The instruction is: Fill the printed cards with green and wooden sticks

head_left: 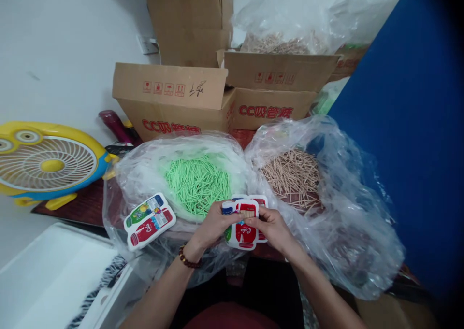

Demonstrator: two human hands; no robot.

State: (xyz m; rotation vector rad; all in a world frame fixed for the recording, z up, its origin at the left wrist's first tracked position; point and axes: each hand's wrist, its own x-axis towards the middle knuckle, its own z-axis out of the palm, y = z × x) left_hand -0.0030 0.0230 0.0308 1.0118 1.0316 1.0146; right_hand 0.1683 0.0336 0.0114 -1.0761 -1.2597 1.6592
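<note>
In front of me my left hand (215, 225) is closed on the left side of a bottle-shaped card packet (245, 235) printed "Cola" in red and green. My right hand (275, 231) pinches at the packet's right side, its thumb by a few short brown sticks (248, 214). Whether those sticks lie inside the packet or between my fingers, I cannot tell. Another similar packet (261, 202) shows behind the first. Just beyond my left hand, green sticks (197, 184) fill an open plastic bag. Brown sticks (292, 177) lie in a second bag, past my right hand.
More printed packets (150, 221) lie on the left bag's edge. A yellow and blue fan (52, 164) and a dark red bottle (114, 126) stand left. Cardboard boxes (174, 99) line the back. A blue panel (409, 126) bounds the right; a white container (54, 271) sits lower left.
</note>
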